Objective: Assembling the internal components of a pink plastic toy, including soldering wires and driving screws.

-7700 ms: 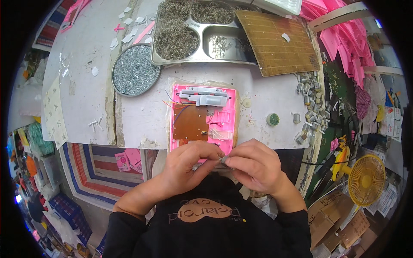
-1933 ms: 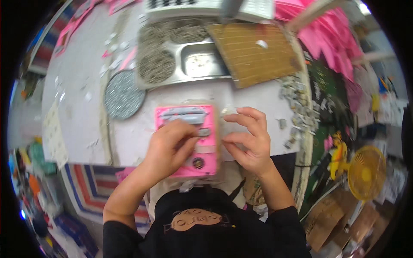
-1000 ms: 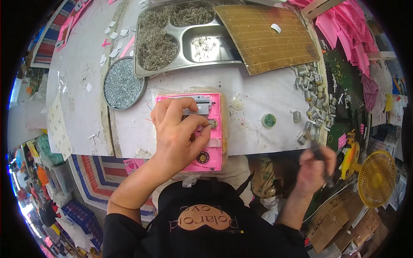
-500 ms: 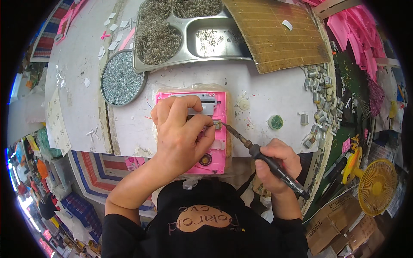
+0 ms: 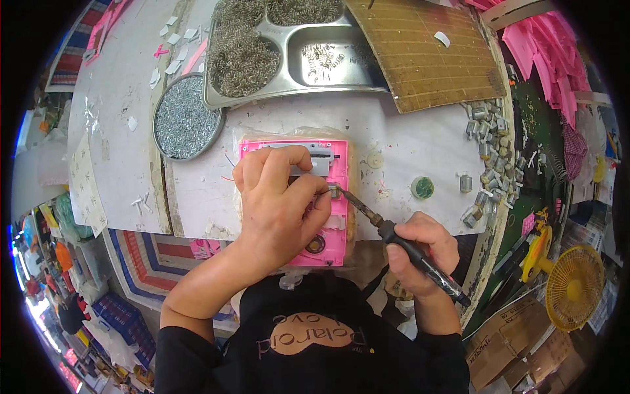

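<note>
My right hand point(image 5: 425, 253) grips the dark handle of a soldering iron point(image 5: 413, 249). The iron's tip touches or nearly touches a small metal motor point(image 5: 335, 192) seated in a pink plastic housing point(image 5: 338, 230). Over the housing's left half lies my left hand point(image 5: 275, 207), its thumb and forefinger pinched together beside the motor; whatever they hold is hidden. A grey part point(image 5: 320, 164) with a dark slot shows above those fingers, and a round dark part point(image 5: 315, 244) below them. Thin red and blue wires stick out left of the hand.
Beyond the housing stands a metal compartment tray point(image 5: 295, 95) of small springs. A round dish point(image 5: 188, 118) of small metal pieces is at left. Several loose motors point(image 5: 489, 157) line the right edge, near a brown board point(image 5: 433, 59) and a green round piece point(image 5: 422, 188).
Both hands keep nearly the same pose, with the iron's tip still at the motor. The whole view has shifted very slightly.
</note>
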Tool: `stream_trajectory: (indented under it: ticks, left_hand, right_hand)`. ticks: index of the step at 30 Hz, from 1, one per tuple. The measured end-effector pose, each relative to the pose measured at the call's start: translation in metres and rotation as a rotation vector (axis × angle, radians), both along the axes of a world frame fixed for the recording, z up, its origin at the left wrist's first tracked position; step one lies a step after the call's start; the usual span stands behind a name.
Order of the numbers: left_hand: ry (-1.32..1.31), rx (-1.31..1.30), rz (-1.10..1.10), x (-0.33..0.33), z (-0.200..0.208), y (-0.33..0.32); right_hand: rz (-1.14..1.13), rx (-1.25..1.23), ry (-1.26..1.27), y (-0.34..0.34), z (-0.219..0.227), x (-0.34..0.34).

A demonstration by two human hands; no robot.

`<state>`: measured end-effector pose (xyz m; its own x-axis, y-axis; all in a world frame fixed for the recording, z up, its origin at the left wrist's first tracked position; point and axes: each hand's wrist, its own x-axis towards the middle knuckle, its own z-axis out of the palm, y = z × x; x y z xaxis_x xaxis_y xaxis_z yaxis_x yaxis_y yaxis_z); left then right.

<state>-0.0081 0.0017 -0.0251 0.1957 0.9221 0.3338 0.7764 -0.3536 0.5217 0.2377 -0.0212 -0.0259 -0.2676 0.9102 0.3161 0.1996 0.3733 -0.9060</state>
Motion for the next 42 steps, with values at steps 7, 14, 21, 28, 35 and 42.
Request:
stream_trajectory:
  ticks: [7, 14, 21, 28, 35, 42]
  left_hand:
    - [0.002, 0.013, 0.0, 0.001, 0.0, 0.001]
    - [0.0, 0.012, 0.01, 0.001, 0.001, 0.0]
    - [0.009, 0.018, 0.008, 0.002, 0.002, 0.0]
    - [0.023, 0.027, -0.024, 0.0, 0.001, 0.0]
    - [0.017, 0.01, 0.004, 0.001, 0.002, -0.002]
    - [0.019, 0.014, 0.001, 0.0, 0.004, -0.002]
  right_hand:
    - [0.015, 0.117, -0.036, 0.003, 0.002, -0.004]
    - [-0.009, 0.095, -0.036, 0.002, 0.006, 0.001]
    - [-0.014, 0.095, -0.02, 0.002, 0.006, 0.005]
    - [-0.035, 0.102, 0.003, 0.0, 0.007, 0.008]
    - [0.002, 0.088, -0.008, -0.003, 0.009, 0.011]
    - [-0.014, 0.101, -0.001, -0.003, 0.008, 0.01]
